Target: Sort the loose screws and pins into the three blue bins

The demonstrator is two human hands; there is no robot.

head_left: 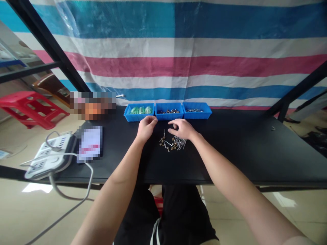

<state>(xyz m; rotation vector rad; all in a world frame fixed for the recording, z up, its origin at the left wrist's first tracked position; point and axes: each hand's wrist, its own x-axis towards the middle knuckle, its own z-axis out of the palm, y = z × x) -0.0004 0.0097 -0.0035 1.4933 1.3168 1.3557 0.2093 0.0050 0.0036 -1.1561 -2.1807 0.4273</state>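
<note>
My left hand (146,127) rests on the black table (230,149) just in front of the left blue bin (139,113), its fingers curled loosely with nothing visible in them. My right hand (182,128) hovers over a small pile of screws and brass-headed parts (172,143), fingers bent downward in a pinch; what they hold is too small to make out. Three blue bins stand in a row behind the hands: the left one holds green pieces, the middle bin (169,111) dark small parts, the right bin (196,110) silvery screws.
A white power strip (49,156) with a grey cable lies at the table's left edge beside a blurred card (90,143). A red stool (33,109) stands on the floor at left. A striped tarp hangs behind. Black frame bars rise at both sides.
</note>
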